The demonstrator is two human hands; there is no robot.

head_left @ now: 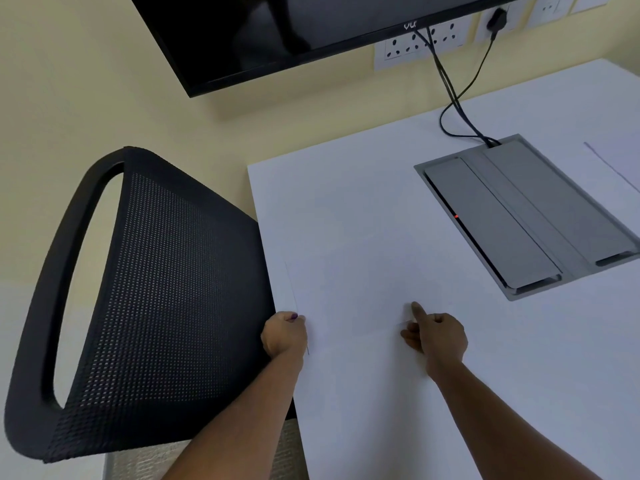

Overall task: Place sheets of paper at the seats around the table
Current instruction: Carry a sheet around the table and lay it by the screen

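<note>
A white sheet of paper [346, 296] lies flat on the white table [381, 410], in front of the black mesh chair [156, 306] at the table's left side. Its edges are faint against the tabletop. My left hand [284, 336] pinches the sheet's near left corner at the table's edge. My right hand [434, 336] presses on the sheet's near right corner with the thumb pointing forward and the fingers curled. A second sheet [620, 161] shows at the far right edge of the view.
A grey cable box [526, 216] with two lids is set into the tabletop at the right, with black cables [450, 98] running up to wall sockets. A black TV screen [277, 32] hangs on the wall above the table's far end.
</note>
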